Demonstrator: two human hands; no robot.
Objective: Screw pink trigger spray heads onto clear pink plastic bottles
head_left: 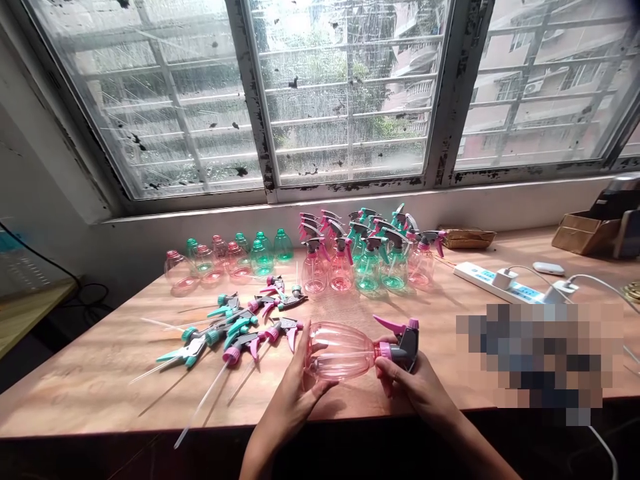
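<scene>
A clear pink spray bottle [343, 351] lies sideways in the air over the table's front part, its base to the left. My left hand [300, 380] is wrapped round the base end. At the neck, the fingers of my right hand [413, 383] close on the pink collar of the trigger sprayer head [400, 347], which is grey and pink and sits on the bottle. Left of my hands is a loose pile of trigger sprayer heads [240, 333] in pink, green and grey, with thin clear tubes. One tube reaches past the table's front edge.
Several open pink and green bottles [237, 260] stand at the back left. Beside them are several bottles with sprayer heads [370, 263]. A white power strip [500, 283] with plugs and cables lies at right, near a blurred patch. Cardboard boxes [583, 230] stand behind.
</scene>
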